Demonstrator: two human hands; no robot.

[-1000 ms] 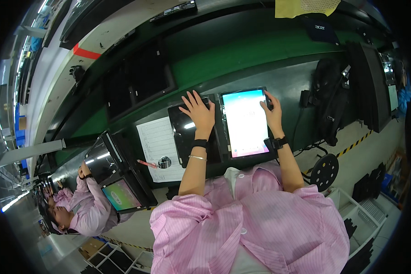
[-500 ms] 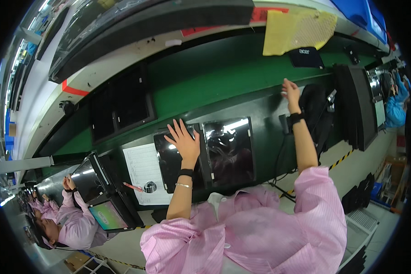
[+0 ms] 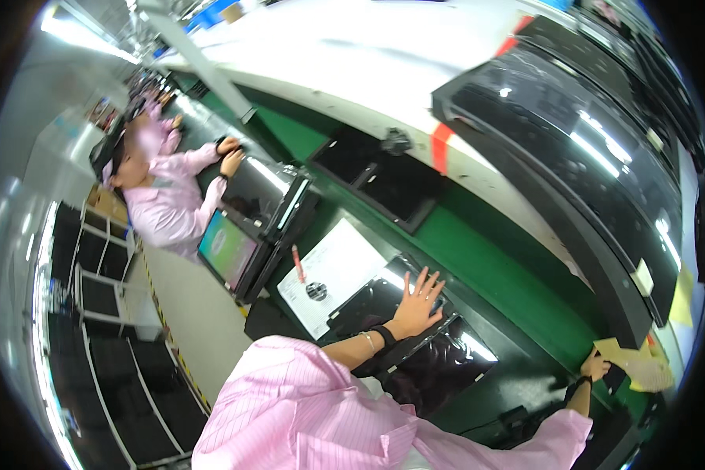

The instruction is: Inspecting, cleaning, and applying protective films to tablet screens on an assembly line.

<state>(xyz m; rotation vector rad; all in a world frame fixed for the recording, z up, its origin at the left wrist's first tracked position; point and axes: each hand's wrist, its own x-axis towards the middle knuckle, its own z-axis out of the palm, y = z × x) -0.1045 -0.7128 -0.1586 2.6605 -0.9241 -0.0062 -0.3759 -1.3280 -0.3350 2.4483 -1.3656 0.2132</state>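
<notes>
My left hand [image 3: 419, 304] lies flat with fingers spread on a dark glossy panel [image 3: 360, 307]. Beside that panel is a second dark panel [image 3: 435, 368] with a shiny, film-like surface. Far to the right, my right hand [image 3: 595, 366] reaches the edge of a yellow textured sheet [image 3: 642, 366], close to a small black cloth [image 3: 615, 379]. Its fingertips are too small and partly covered to show whether they grip anything. A printed paper sheet [image 3: 345, 254] lies left of the first panel, bearing a red pen [image 3: 298, 264] and a dark round object [image 3: 316, 291].
Two dark panels [image 3: 380, 174] rest on the green bench surface [image 3: 486, 254]. Large film-covered screens [image 3: 572, 133] stand on the raised white shelf. To the left, a co-worker [image 3: 164, 188] sits behind a lit screen [image 3: 227, 247]. Racks [image 3: 106, 313] hold dark panels.
My view has swung toward the left, bringing the co-worker and racks further into sight. My right hand has moved to the yellow sheet and black cloth. My left hand stays on the panel.
</notes>
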